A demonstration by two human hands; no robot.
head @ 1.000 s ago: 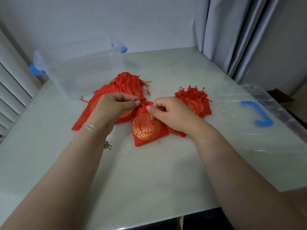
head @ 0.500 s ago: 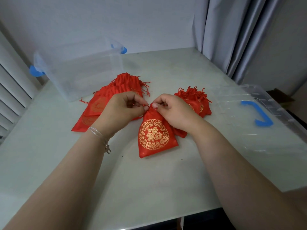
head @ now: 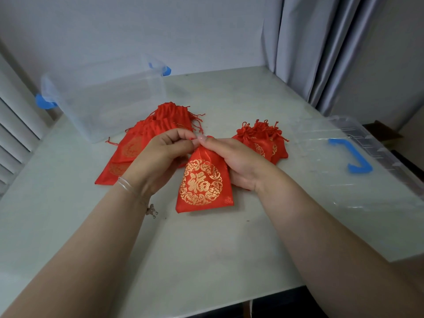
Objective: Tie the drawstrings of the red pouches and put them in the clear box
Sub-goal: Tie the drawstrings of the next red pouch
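Both hands were pinched together at the neck of the red pouch [head: 204, 180], left hand [head: 158, 157] and right hand [head: 234, 161] holding it just over the desk [head: 206, 249], light, limp cloth, best gripped by its thin, slippery-looking drawstrings.

Both bare forearms reach in from the near edge and converge toward the middle, wrists slightly bent. The left hand [head: 160, 154] is curled, back of the hand toward the camera, with thumb and forefinger pinched together at its far right tip; a thin bracelet [head: 128, 187] circles that wrist. The right hand [head: 231, 161] lies palm inward, fingers wrapped and closed around what it holds, its thumb tip meeting the left hand's pinched fingertips so the two hands touch.
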